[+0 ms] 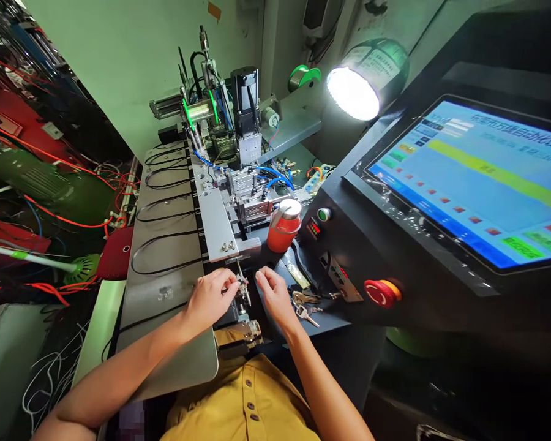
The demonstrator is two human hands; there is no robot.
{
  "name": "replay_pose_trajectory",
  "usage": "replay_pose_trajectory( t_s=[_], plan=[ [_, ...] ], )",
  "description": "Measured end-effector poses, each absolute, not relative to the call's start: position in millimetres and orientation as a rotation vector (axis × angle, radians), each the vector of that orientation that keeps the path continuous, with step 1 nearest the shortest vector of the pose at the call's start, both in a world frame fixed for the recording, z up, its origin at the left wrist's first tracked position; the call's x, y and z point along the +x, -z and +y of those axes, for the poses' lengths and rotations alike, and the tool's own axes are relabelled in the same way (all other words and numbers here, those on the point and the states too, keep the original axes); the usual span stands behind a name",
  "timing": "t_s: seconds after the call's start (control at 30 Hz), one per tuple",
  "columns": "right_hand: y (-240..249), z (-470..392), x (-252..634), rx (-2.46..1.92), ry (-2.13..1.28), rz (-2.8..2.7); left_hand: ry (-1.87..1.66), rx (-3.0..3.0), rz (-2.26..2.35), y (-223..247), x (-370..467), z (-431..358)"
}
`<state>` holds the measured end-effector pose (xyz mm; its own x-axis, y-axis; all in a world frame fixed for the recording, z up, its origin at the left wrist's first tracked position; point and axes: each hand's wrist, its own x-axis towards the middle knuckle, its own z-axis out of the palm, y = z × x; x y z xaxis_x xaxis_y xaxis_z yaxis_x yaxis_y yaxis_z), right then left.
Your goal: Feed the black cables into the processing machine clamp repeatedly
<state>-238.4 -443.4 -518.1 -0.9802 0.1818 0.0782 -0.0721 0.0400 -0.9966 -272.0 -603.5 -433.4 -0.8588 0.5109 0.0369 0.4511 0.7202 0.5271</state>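
Observation:
My left hand [213,295] is at the near end of the machine's metal rail [215,223], its thumb and fingers pinched together beside a small metal fixture [244,293]. A small dark piece shows at the fingertips, too tiny to name. Just right of the fixture, my right hand [273,291] has its thumb and index finger close together; what they hold, if anything, is too small to make out. Black cables [165,236] lie in loops on the grey metal plate left of the rail.
A red bottle [283,226] stands beyond my right hand, with keys [307,313] nearer. To the right are a red emergency button [382,293] and a lit touchscreen [482,177]. A bright lamp [353,92] hangs above. Pneumatic cylinders [252,208] sit behind the rail.

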Motion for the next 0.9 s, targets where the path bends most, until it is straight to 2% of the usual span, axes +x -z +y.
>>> replay_pose_trajectory(
  t_s=[0.27,0.57,0.9],
  plan=[
    [497,-446,-229,-0.07,-1.992,-2.276,-0.82,0.766,2.792,433,-274,-603],
    [498,-454,-242,0.09,-2.051,-2.204,-0.769,0.792,2.832,434,-273,-603],
    [504,-460,-239,0.083,-2.04,-2.12,-0.501,1.596,3.028,444,-265,-618]
  ],
)
